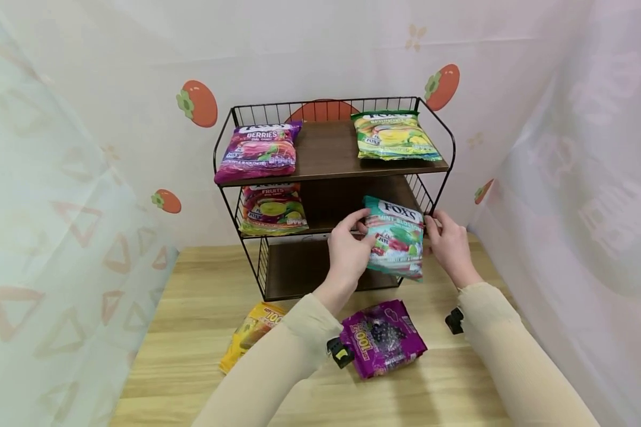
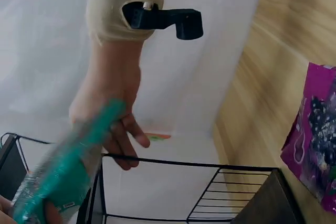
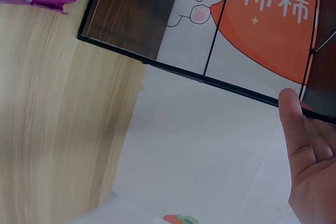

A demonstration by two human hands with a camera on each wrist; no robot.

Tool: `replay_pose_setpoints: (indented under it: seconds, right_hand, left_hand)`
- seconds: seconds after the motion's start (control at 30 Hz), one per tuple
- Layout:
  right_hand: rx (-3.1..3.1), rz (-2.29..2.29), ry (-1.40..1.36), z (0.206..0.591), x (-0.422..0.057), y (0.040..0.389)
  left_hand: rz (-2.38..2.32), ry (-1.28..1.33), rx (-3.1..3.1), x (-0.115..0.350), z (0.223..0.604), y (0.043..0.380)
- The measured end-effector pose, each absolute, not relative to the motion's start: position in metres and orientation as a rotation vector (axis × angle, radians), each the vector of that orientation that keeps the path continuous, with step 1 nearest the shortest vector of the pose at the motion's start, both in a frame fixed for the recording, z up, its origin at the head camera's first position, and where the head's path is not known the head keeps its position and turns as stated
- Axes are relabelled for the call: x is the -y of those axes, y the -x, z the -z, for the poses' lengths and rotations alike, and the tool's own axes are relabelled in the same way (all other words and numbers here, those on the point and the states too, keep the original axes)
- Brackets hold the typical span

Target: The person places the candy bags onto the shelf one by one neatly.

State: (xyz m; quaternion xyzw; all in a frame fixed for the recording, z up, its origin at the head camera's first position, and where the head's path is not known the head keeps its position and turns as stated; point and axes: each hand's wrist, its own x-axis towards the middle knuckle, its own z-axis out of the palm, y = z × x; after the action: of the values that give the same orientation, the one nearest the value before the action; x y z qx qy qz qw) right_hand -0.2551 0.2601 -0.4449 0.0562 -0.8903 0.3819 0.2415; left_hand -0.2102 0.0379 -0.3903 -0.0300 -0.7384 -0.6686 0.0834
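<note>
My left hand (image 1: 349,246) pinches a teal bag of Fox's Mint Blossom candy (image 1: 397,237) by its left side, thumb in front. The bag hangs tilted before the middle shelf of a black wire rack (image 1: 326,176). In the left wrist view the teal bag (image 2: 68,171) is seen edge-on and blurred, with my left fingers at the lower left corner. My right hand (image 1: 448,243) grips the rack's right front post; in the right wrist view its thumb (image 3: 294,121) lies against the black bar, fingers behind.
On the top shelf lie a purple Berries bag (image 1: 262,151) and a yellow-green candy bag (image 1: 395,136). A Fruits bag (image 1: 273,209) stands on the middle shelf's left. A purple grape candy bag (image 1: 387,338) and a yellow bag (image 1: 253,332) lie on the wooden table (image 1: 176,344).
</note>
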Motion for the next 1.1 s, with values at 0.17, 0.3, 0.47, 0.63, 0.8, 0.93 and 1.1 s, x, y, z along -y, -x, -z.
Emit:
replay_pose_setpoints:
  seconds: [0.17, 0.3, 0.47, 0.63, 0.8, 0.93, 1.1]
  right_hand:
    - [2.444, -1.061, -0.149, 0.442, -0.260, 0.254]
    - [2.450, -1.137, -0.155, 0.442, -0.260, 0.254]
    - [2.450, -1.175, -0.166, 0.443, -0.261, 0.254]
    - [2.450, -1.173, -0.169, 0.443, -0.261, 0.254]
    - [2.443, -1.162, -0.176, 0.443, -0.261, 0.254]
    - [2.431, -1.185, -0.181, 0.444, -0.261, 0.254]
    - [2.432, -1.182, -0.189, 0.444, -0.261, 0.255]
  left_hand:
    - [2.032, 0.077, 2.108, -0.041, 0.388, 0.213]
    - [2.099, 0.068, 2.014, -0.032, 0.384, 0.218]
    - [2.185, -0.009, 1.946, -0.023, 0.380, 0.224]
    - [2.297, -0.066, 1.910, -0.018, 0.379, 0.228]
    - [2.463, -0.004, 1.837, -0.018, 0.377, 0.230]
    - [2.410, 0.076, 1.964, -0.018, 0.376, 0.230]
    - [2.062, 0.167, 2.228, -0.020, 0.378, 0.231]
